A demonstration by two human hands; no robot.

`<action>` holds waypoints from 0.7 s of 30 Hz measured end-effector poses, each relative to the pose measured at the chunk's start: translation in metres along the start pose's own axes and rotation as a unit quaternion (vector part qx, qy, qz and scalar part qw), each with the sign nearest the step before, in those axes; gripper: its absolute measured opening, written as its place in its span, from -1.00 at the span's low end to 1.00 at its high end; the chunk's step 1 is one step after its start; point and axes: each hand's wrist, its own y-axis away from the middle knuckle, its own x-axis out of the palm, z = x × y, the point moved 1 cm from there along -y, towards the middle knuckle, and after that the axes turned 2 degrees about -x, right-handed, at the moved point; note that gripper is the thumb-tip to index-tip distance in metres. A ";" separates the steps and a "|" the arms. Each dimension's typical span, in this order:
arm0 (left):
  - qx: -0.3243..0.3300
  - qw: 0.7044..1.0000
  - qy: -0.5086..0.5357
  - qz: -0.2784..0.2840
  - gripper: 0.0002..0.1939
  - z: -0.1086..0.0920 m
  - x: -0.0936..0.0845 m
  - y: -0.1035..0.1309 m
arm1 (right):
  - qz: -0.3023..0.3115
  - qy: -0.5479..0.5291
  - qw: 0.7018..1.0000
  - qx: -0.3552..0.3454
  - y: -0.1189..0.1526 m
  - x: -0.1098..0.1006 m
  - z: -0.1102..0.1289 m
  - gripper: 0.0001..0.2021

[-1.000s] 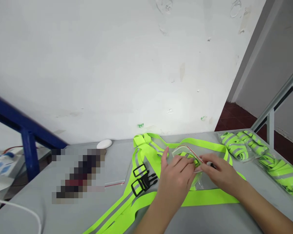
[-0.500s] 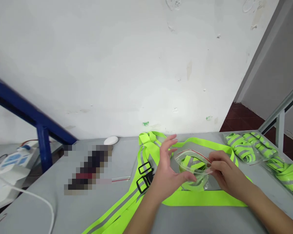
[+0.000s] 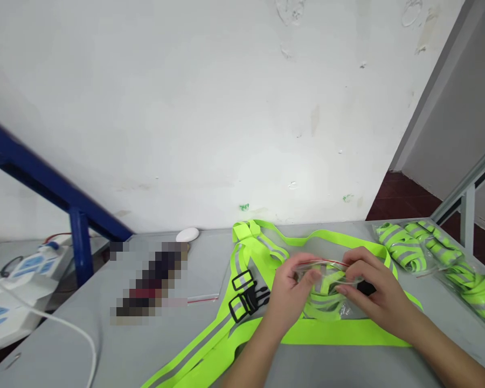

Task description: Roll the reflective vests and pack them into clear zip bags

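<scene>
Between my hands is a clear zip-lock bag (image 3: 325, 307) with a rolled neon-yellow strap and grey reflective stripe inside. My left hand (image 3: 293, 291) pinches the left end of its red-lined opening between thumb and fingers. At the right end, my right hand (image 3: 374, 283) grips the same edge. The bag's mouth looks nearly flat. Beneath and around it lies a loose neon reflective strap harness (image 3: 343, 332), spread across the grey table. A black side-release buckle (image 3: 250, 299) on the harness rests left of my left wrist.
Several bagged neon straps (image 3: 402, 248) lie at the table's right end. A flat empty zip-lock bag (image 3: 202, 299), a white oval object (image 3: 187, 235) and a pixelated item (image 3: 153, 285) are on the left. White power strips (image 3: 24, 285) and a cable stand beyond the blue frame (image 3: 78, 237).
My left hand has closed from spread fingers onto the bag's left edge. The bag's mouth has gone from gaping to nearly flat. My right hand stays on its right end.
</scene>
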 end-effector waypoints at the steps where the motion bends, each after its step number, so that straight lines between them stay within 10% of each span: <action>1: -0.013 1.000 0.010 0.016 -0.65 0.000 0.000 0.000 | 0.000 -0.007 1.000 0.007 -0.001 -0.001 0.000 -0.83; 8: -0.041 0.990 0.003 0.133 -0.50 0.001 -0.001 0.002 | -0.001 -0.035 0.999 0.034 -0.003 -0.018 -0.001 -0.65; 14: -0.042 0.988 0.008 0.147 -0.40 0.000 0.007 0.006 | 0.077 0.095 0.988 -0.097 -0.004 -0.026 0.011 -0.85; 21: -0.070 0.983 0.061 0.159 -0.52 0.002 0.016 0.009 | -0.058 0.185 0.958 -0.210 -0.001 -0.027 0.008 -0.78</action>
